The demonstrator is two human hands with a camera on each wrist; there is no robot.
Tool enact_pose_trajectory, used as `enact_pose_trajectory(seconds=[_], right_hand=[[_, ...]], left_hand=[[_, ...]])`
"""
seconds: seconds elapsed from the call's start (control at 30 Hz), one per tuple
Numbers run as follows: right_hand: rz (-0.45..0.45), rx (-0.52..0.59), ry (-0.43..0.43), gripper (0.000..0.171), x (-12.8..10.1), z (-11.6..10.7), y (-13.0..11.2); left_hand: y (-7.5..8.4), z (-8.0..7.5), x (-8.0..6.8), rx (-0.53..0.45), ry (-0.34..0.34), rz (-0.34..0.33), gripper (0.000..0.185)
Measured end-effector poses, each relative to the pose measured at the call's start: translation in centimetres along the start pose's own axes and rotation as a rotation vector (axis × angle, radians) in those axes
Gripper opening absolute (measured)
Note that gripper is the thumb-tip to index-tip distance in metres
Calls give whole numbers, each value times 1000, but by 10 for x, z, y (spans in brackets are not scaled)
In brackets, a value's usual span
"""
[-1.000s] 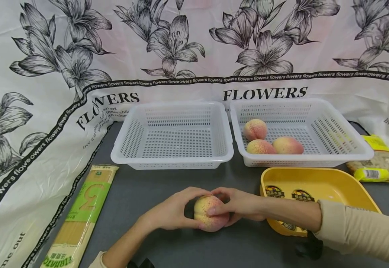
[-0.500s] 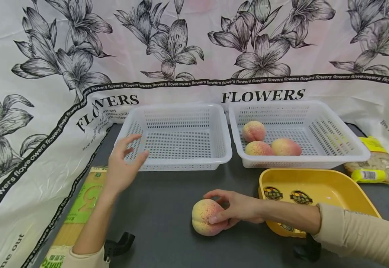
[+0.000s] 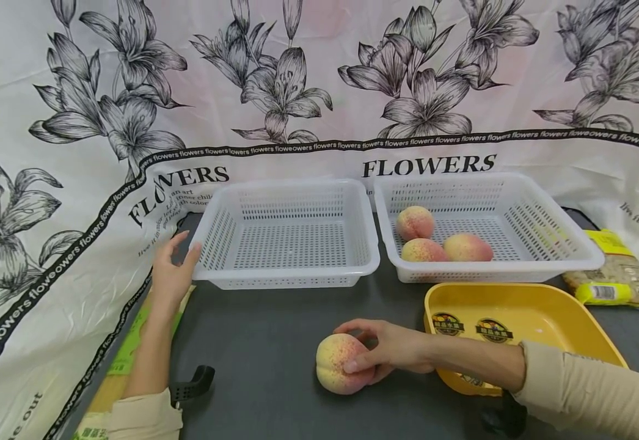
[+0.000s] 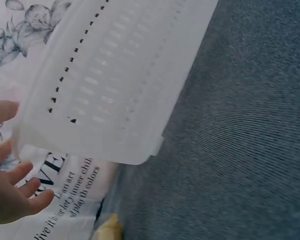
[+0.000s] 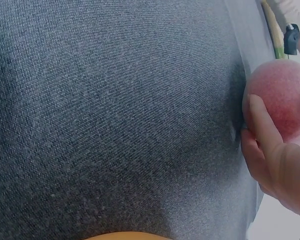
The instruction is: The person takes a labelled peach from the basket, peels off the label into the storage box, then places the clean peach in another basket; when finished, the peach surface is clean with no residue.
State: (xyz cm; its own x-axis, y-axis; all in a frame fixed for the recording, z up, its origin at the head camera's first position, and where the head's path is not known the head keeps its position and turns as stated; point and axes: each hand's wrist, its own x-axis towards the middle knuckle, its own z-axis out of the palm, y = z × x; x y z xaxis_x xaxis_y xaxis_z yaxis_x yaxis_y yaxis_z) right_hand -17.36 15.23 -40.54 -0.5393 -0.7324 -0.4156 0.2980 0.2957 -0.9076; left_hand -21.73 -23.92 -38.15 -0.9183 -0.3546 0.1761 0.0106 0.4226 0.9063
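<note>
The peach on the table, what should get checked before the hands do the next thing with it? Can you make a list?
1. Right hand holds the peach: ok, fingers curl round it as it sits on the grey table.
2. Left hand free: ok, open beside the empty white basket corner; whether it touches the rim, cannot tell.
3. Room in the empty basket: ok, nothing lies inside.
4. Room in the right basket: ok, three peaches sit at its left, bare floor beside them.
5. Yellow tray clear of the arm: not ok, the right forearm crosses its corner.
</note>
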Motion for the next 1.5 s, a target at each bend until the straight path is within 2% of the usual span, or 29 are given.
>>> enact_pose_trajectory(seconds=[0.13,0.37,0.6,0.73,0.9,1.07,1.2,1.3,1.5], right_hand=[[2,-3,-8,64,0,-1,2],[-25,-26,6,62,0,-3,3],[-28,33,17,60,-1,-6,2],[-68,62,43,62,-5,-12,-7],[-158,115,77,64,-17,-25,-32],[-253,172,185,68,-39,-49,-65],[-337,185,291,57,-55,-79,-86],[-351,198,365,53,-67,-106,-95],[-322,213,528,68,-80,-161,-97]], left_hand=[[-9,3,-2,15,-14,-49,55],[-19,10,-2,-86,-26,-38,47],[-21,12,-4,-127,-56,-53,49],[-23,11,-4,-154,-79,-44,51],[-24,12,-4,-160,-71,-52,52],[-25,12,-3,-165,-69,-59,53],[-25,13,-2,-196,-68,-73,52],[-25,14,-1,-238,-70,-82,51],[-24,14,-3,-321,-78,-77,51]])
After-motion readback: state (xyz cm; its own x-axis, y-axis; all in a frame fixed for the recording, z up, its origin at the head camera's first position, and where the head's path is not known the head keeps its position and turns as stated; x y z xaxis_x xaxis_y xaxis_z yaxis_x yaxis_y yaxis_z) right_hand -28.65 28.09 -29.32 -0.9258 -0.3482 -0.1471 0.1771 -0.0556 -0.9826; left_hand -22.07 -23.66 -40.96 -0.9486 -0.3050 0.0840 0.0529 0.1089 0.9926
